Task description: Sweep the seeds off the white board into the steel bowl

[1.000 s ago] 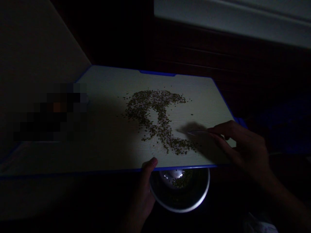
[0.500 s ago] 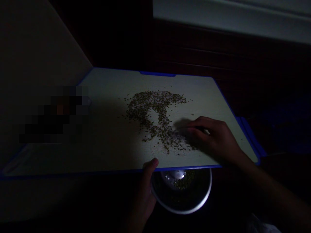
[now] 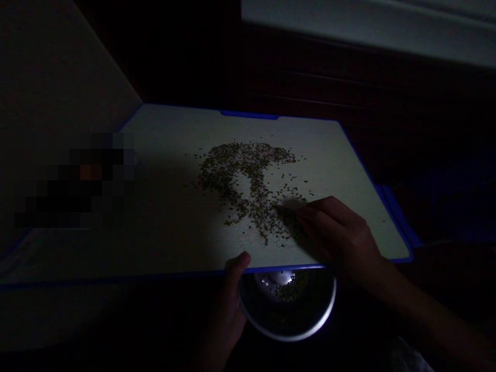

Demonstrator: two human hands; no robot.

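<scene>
Small green-brown seeds or beans [image 3: 232, 160] lie scattered on a pale board with a blue rim [image 3: 166, 217]. My right hand [image 3: 341, 227] is over the near right part of the spread, its fingers bunched together at the seeds. What the fingertips hold, if anything, is lost in shadow. At the board's near edge is my left hand [image 3: 234, 294], its thumb on top of the edge and its other fingers mostly hidden below. Just beneath that edge, beside the left hand, a shiny metal bowl [image 3: 310, 330] holds more of the same seeds.
A blurred-out patch [image 3: 89, 181] covers something at the board's left side. A pale wall or panel [image 3: 50, 62] stands at the left, and a light ledge [image 3: 368, 31] runs across the upper right. The surroundings are very dark.
My right hand has moved slightly down toward the near edge, and loose seeds now show above its fingers. My left hand keeps its place at the edge.
</scene>
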